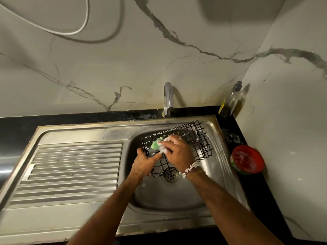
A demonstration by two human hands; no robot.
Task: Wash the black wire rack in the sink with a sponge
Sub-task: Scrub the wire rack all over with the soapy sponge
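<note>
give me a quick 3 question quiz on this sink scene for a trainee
1. True or false: water is running from the tap onto the black wire rack.
2. Which hand holds the green sponge? A) left hand B) right hand C) neither
3. Fill in: the red tub sits on the black counter to the ____ of the sink basin.

Key:
1. False. No stream shows under the spout; the rack carries only foam.
2. B. The right hand presses the sponge on the rack, while the left hand grips the rack's near left edge.
3. Right.
</note>
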